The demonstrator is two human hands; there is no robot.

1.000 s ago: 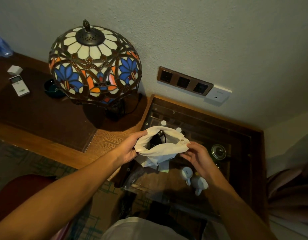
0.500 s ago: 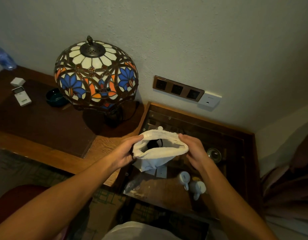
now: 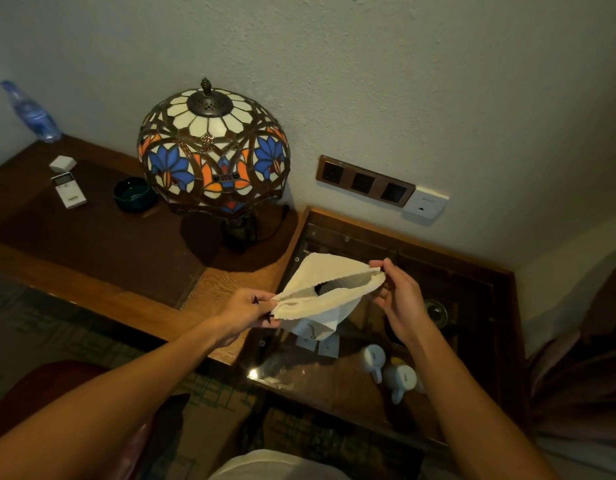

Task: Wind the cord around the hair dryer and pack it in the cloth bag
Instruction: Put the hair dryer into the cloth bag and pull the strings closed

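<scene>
Cream cloth is what both hands are busy with: the cloth bag (image 3: 329,292) hangs in the air over the glass-topped bench (image 3: 455,271), near the middle of the view. The left hand (image 3: 245,311) pinches the mouth of the bag at its 8 o'clock end, where short dark cord tips stick out between the fingers. The right hand (image 3: 400,299) pinches the opposite end of the mouth at 2 o'clock, so each grip is closed on the cloth. Pulled apart like this, the mouth becomes a narrow slit, and I judge this is done to flatten the opening for closing. Through the slit a dark shape shows, probably the hair dryer (image 3: 322,289) already inside; its cord cannot be seen. The body of the bag sags below the hands, which suggests weight in it. At 10 o'clock from the bag stands a stained-glass lamp (image 3: 213,150) on the wooden part of the bench, well apart from the hands.
</scene>
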